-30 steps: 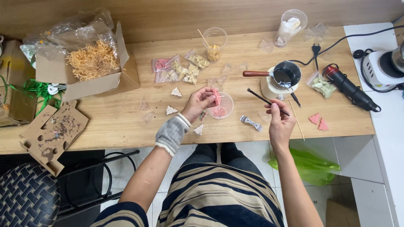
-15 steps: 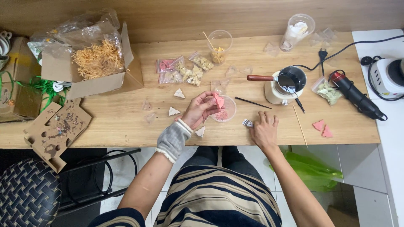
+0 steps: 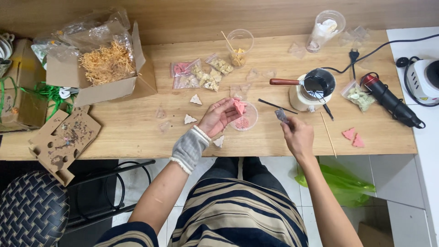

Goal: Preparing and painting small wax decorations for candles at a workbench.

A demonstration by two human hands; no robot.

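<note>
My left hand (image 3: 216,118) is palm up over the wooden table (image 3: 137,123) and holds a pink triangular piece (image 3: 239,107) in its fingertips, just above a small clear cup (image 3: 248,122) with pink bits inside. A grey knitted cuff covers that wrist. My right hand (image 3: 298,136) is raised to the right of the cup and pinches a small grey metallic object (image 3: 281,114). A thin black stick (image 3: 275,105) lies on the table just behind it.
A small pot with a wooden handle (image 3: 315,84) sits on a white base, with a wooden skewer (image 3: 328,135), two pink triangles (image 3: 353,137) and a black-and-red heat tool (image 3: 388,101) to the right. Behind lie small bags (image 3: 201,75), a plastic cup (image 3: 240,43), a cardboard box of straw (image 3: 107,68) and white triangles (image 3: 190,120).
My right hand laid the black stick down on the table, reached to the small grey object beside the cup and lifted it. My left hand kept the pink piece over the cup.
</note>
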